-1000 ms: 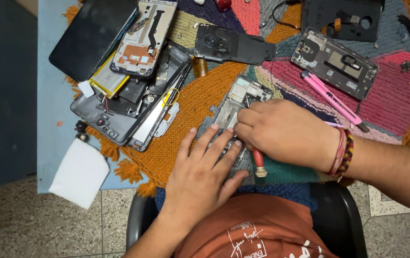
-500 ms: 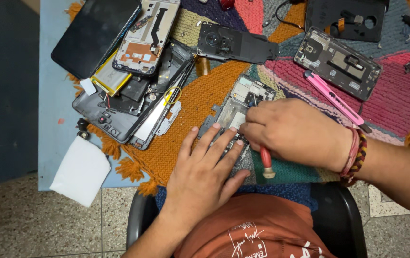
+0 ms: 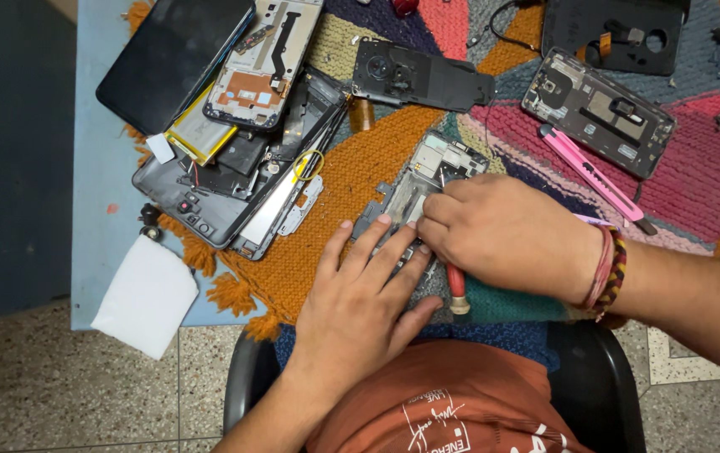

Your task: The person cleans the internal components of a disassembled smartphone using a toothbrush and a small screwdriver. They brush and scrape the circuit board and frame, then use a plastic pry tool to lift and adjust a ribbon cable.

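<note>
Phone frame (image 3: pixel 427 189), stripped and grey, lies on the woven multicoloured mat (image 3: pixel 351 180) near the worktop's (image 3: pixel 96 168) front edge, partly hidden under both hands. Toward the left edge sits a heap of dismantled phone parts (image 3: pixel 242 180): a dark screen panel (image 3: pixel 171 59), a yellow battery (image 3: pixel 196 134) and a board with an orange patch. A white cloth (image 3: pixel 146 294) hangs over the front left corner. Toward the back edge lie a black camera cover (image 3: pixel 418 75) and another opened phone body (image 3: pixel 599 109), with a pink utility knife (image 3: pixel 590 176) just beside it. No containers show.

Left hand (image 3: pixel 360 302) is spread flat, fingers splayed, pressing on the near end of the frame. Right hand (image 3: pixel 511 235) is clenched around a red-handled screwdriver (image 3: pixel 457 289), whose handle pokes out toward the front edge; its tip is hidden beneath the fingers on the frame. Thread bracelets (image 3: pixel 607 268) circle that wrist.
</note>
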